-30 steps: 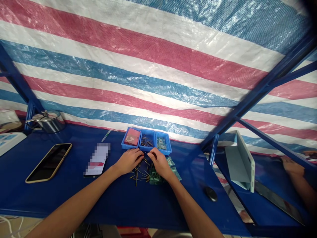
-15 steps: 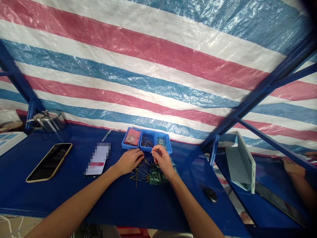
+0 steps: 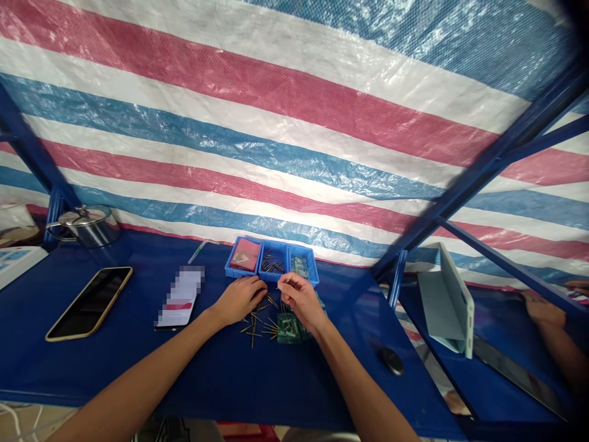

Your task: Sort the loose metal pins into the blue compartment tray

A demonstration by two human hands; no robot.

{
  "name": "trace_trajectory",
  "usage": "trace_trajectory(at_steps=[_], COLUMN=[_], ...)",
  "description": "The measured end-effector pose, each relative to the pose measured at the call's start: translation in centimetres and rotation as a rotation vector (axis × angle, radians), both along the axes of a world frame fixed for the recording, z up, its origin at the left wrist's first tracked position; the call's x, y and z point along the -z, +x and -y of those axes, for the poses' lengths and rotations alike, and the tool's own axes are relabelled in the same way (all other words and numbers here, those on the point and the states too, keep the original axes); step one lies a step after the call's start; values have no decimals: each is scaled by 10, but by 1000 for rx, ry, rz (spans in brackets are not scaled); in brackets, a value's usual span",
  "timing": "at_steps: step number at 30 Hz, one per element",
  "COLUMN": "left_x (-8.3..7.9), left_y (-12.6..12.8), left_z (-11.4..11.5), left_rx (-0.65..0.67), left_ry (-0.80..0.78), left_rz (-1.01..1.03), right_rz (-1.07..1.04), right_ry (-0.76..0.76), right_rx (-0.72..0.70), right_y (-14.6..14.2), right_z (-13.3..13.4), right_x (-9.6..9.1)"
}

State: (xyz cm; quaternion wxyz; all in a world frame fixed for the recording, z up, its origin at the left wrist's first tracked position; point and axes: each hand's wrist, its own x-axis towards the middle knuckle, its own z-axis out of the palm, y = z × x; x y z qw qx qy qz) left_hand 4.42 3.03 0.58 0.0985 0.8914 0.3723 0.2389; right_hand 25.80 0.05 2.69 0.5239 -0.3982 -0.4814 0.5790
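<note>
My left hand (image 3: 242,298) rests low over the table in front of the blue trays, its fingers curled down together; what lies under them is hidden. Beside it, my right hand (image 3: 300,299) is raised a little with thumb and fingertips pinched; anything between them is too small to name. Loose thin metal pieces like drill bits (image 3: 253,328) lie scattered below the hands. Small green packets (image 3: 289,328) lie partly under my right hand. Just beyond are joined blue trays (image 3: 229,270) holding a reddish packet (image 3: 245,253), more dark bits (image 3: 271,264) and greenish packets (image 3: 300,264).
To the left are a pixelated phone (image 3: 179,301), a dark phone (image 3: 89,304), a pen (image 3: 197,252) and a metal pot (image 3: 89,227). A black mouse-like object (image 3: 391,361) is at right. Past the blue frame (image 3: 469,190) stand a tablet case (image 3: 446,307) and another person's hand (image 3: 545,310).
My right hand has shifted slightly left and turned, its pinched fingertips nearer my left hand. The left hand stays almost in place.
</note>
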Motion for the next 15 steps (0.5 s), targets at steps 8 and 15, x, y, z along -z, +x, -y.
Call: trace_trajectory(at_steps=[8,15], left_x=[2,3], left_y=[0,0], left_z=[-1,-1], left_rx=[-2,-3], left_ry=[-4,-6], left_rz=[-9,-6], right_rz=[-99,-129], right_ry=[-19,-54], right_rx=[-98,-29], right_y=[0,-1], right_z=[3,2], right_x=[-5,-3])
